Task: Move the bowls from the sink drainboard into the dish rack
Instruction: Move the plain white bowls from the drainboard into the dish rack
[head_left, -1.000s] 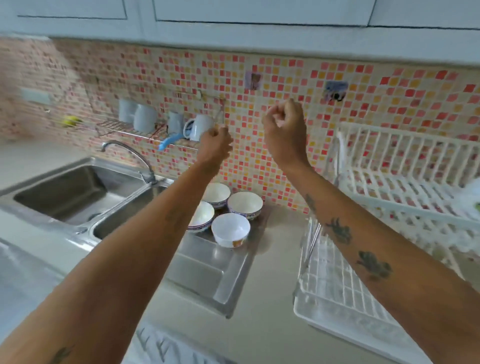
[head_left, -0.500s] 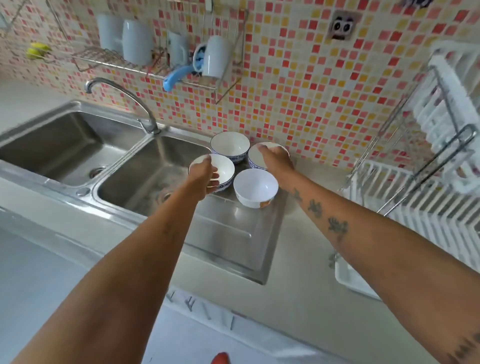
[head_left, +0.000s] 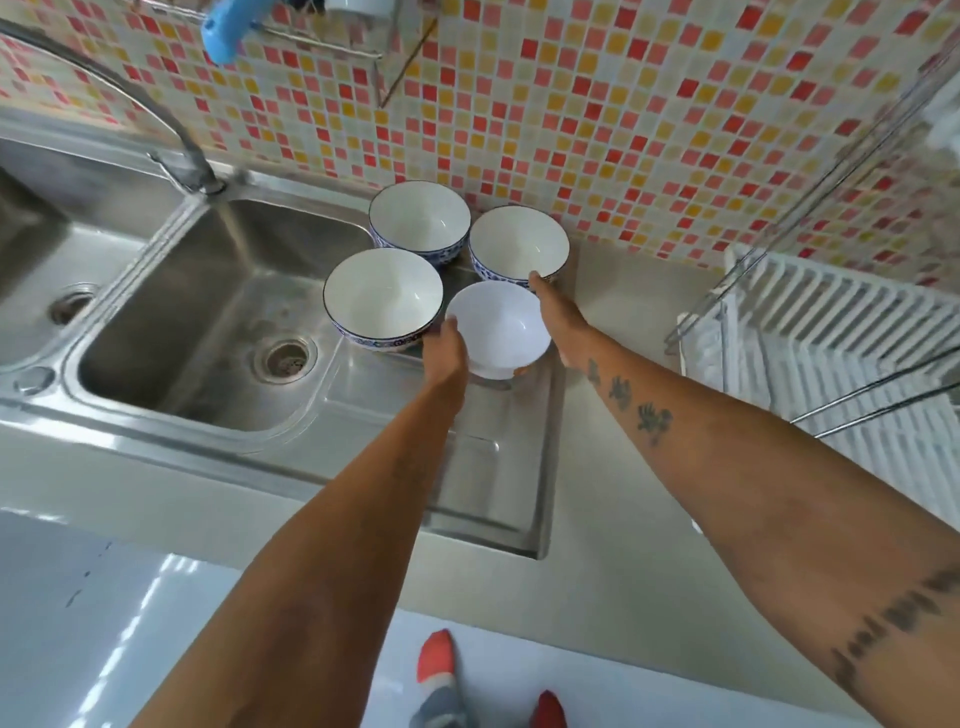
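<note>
**Inspector A:** Starting at the left: the sink (head_left: 208, 312) basin is lying bare, the tap (head_left: 176, 150) arching over its back corner. Just right of it, four bowls are sitting mouth-up on the drainboard (head_left: 493, 467), clustered at the wall end, presumably left there to drain. None is sitting in the rack (head_left: 831, 353) yet.

**Inspector B:** And the hands?

**Inspector A:** The left hand (head_left: 447, 353) is pressing against the left wall of the plain bowl (head_left: 498, 327), the nearest of the four. It is sitting in the gap between that bowl and the left patterned bowl (head_left: 382, 299), which is touching or almost touching it. The fingers are curling round the far side, out of sight; I cannot tell how far apart they are.

**Inspector B:** The right?

**Inspector A:** The right hand (head_left: 558, 317) is lying along the plain bowl's right side, a fingertip reaching up to the rim of the right patterned bowl (head_left: 519, 244). Whether it is gripping either one, I cannot tell. The rear bowl (head_left: 418, 218) is standing untouched.

**Inspector B:** Your reading?

**Inspector A:** I am judging that both hands are bracketing the plain bowl for a two-sided lift, since it is blocking access to the rest. The rack is waiting well apart at the right, so the carry is crossing open counter (head_left: 623, 493).
</note>
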